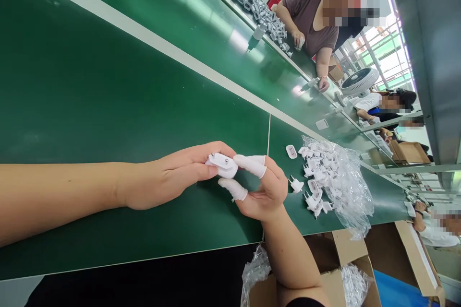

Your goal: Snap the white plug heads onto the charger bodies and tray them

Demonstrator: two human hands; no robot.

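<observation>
My left hand pinches one end of a white plug adapter between thumb and fingers. Two round metal pins stand up from the adapter's upper face. My right hand, with white finger cots on thumb and fingers, closes around the adapter's other end. To the right of my hands lies a pile of similar white plug adapters, spilling from a clear plastic bag. A loose adapter and a flat white oval piece rest beside the pile.
A green worktable runs beneath my hands, with a pale strip along it. Open cardboard boxes stand below the near edge. Across a green conveyor belt a person sits by heaped grey-white parts. More people work farther off.
</observation>
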